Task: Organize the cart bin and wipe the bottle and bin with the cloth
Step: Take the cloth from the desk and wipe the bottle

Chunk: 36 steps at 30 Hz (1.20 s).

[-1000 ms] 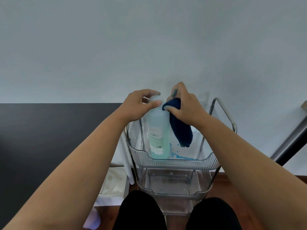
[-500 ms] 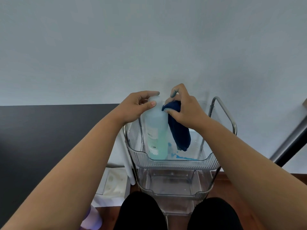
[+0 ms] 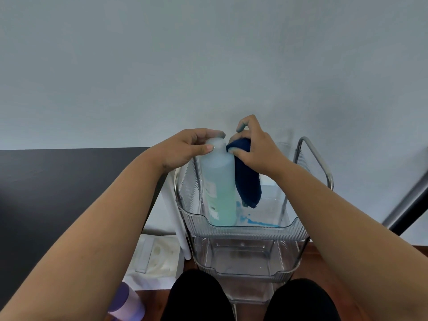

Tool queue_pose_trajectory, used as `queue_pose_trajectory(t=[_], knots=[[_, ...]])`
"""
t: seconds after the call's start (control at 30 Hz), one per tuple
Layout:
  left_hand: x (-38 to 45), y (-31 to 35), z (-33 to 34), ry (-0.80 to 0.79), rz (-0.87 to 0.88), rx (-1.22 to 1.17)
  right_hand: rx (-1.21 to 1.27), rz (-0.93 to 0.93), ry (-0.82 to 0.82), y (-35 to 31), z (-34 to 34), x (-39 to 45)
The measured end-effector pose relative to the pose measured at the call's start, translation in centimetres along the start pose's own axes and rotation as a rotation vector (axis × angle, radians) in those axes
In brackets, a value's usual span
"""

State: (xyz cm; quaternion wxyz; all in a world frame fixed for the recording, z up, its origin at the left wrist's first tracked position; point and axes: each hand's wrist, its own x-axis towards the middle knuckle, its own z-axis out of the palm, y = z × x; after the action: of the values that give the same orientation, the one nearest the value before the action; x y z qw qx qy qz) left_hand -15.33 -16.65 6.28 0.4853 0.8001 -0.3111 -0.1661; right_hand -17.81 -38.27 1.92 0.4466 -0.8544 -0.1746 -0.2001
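Since the earlier frame, the right hand [image 3: 257, 150], clutching the dark blue cloth [image 3: 247, 181], rises to the bottle [image 3: 218, 181] neck while the left hand [image 3: 185, 149] pinches its cap. Bottle stands in the top bin [image 3: 243, 230]; blue spill [image 3: 257, 221] remains, so bin wiping appears undone.
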Motion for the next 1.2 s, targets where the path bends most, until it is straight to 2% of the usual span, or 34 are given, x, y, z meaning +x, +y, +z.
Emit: queue_pose_trajectory(t=[0.07, 0.17, 0.33, 0.43, 0.57, 0.73, 0.83, 0.93, 1.07, 1.2], knots=[[-0.3, 0.3, 0.2, 0.054, -0.055, 0.14, -0.001, -0.002, 0.014, 0.2, -0.1, -0.5], [-1.0, -0.1, 1.2, 0.22, -0.103, 0.341, -0.026, -0.043, 0.031, 0.0, 0.0, -1.1], [-1.0, -1.6, 3.2, 0.384, -0.061, 0.44, -0.064, -0.09, 0.041, -0.6, 0.2, -1.6], [-0.5, -1.3, 2.2, 0.263, -0.078, 0.439, -0.074, -0.102, 0.043, -0.8, -0.1, -2.3], [0.1, -0.8, 0.9, 0.022, -0.031, 0.266, -0.102, -0.139, 0.046, -1.2, -0.5, -3.6], [0.9, 0.0, 0.1, -0.124, -0.032, 0.222, -0.103, -0.173, 0.061, -1.6, -0.2, -4.3], [1.2, 0.5, -0.1, -0.144, -0.066, 0.314, -0.097, -0.176, 0.101, -1.7, 0.4, -4.5], [0.7, 0.4, 0.1, -0.07, -0.091, 0.475, -0.1, -0.172, 0.151, -1.6, 1.2, -4.7], [0.1, -0.5, 0.7, 0.003, -0.062, 0.4, -0.126, -0.139, 0.158, -1.3, 0.9, -3.9], [0.1, -0.5, 0.7, -0.015, -0.048, 0.382, -0.098, -0.079, 0.096, -1.1, 0.1, -2.3]])
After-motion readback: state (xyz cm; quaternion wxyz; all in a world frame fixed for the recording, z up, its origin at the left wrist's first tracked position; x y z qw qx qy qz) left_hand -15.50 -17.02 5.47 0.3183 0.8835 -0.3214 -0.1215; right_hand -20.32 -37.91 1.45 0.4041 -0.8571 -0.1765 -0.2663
